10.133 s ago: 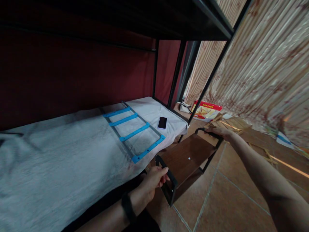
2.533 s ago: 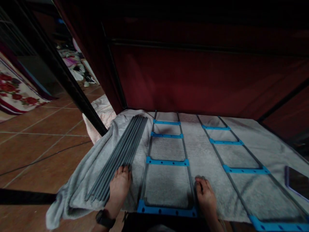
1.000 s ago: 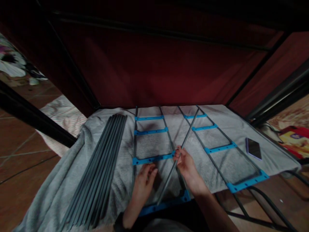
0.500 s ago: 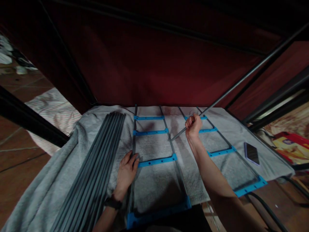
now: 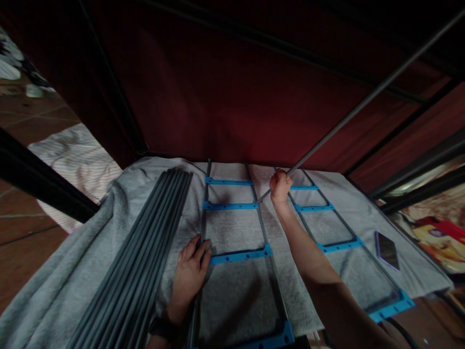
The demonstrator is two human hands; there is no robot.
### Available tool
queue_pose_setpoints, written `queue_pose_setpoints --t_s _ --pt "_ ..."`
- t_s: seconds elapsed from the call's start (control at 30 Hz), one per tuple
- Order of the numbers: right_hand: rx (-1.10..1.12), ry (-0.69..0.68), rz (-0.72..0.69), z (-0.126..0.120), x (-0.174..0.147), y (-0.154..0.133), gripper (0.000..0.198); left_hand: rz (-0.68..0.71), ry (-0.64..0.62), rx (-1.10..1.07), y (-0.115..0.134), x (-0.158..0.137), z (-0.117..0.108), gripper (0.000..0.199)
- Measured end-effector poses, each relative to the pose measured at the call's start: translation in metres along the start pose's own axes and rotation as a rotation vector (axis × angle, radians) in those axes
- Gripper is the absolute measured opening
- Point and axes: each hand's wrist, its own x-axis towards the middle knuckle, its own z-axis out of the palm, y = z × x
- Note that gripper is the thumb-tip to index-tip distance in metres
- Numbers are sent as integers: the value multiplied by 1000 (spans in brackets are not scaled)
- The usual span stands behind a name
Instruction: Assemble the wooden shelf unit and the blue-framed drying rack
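Note:
My right hand [image 5: 280, 186] is closed in a fist around a long grey rod [image 5: 348, 118], which slants up to the upper right. The rod's lower tip meets the right side of a ladder-like frame [image 5: 238, 257] near a blue crosspiece [image 5: 230, 206]. My left hand [image 5: 191, 271] lies over the frame's left rod at the end of a lower blue crosspiece, fingers apart and touching it. This frame has two thin grey side rods joined by several blue crosspieces. A second, similar frame [image 5: 339, 246] lies to the right, partly behind my right forearm.
Several loose grey rods [image 5: 141, 257] lie side by side left of the frame, on a grey blanket [image 5: 90, 271]. A phone [image 5: 387, 250] rests at the right. A dark red panel [image 5: 218, 97] stands behind, and a dark post [image 5: 43, 174] crosses on the left.
The rod in my right hand has tilted up more, and its tip has shifted up the frame's side rod to a blue crosspiece. My left hand stays on the frame; the view has shifted slightly.

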Motion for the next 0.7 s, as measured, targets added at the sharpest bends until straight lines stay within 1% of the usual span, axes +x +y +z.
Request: queue_pose_setpoints --t_s 0.1,0.27,0.57,0.7 --pt "-49 -34 -9 1 -3 1 46 7 -2 7 0 -1 1 39" --pt "-34 -91 -26 3 -11 -1 49 -7 -14 14 1 -1 2 39" --pt "-50 -76 -2 0 -28 -6 46 -44 -36 -36 4 -2 0 40" --pt "-76 -89 14 2 -25 -4 46 -45 -45 -30 4 -1 -1 41"
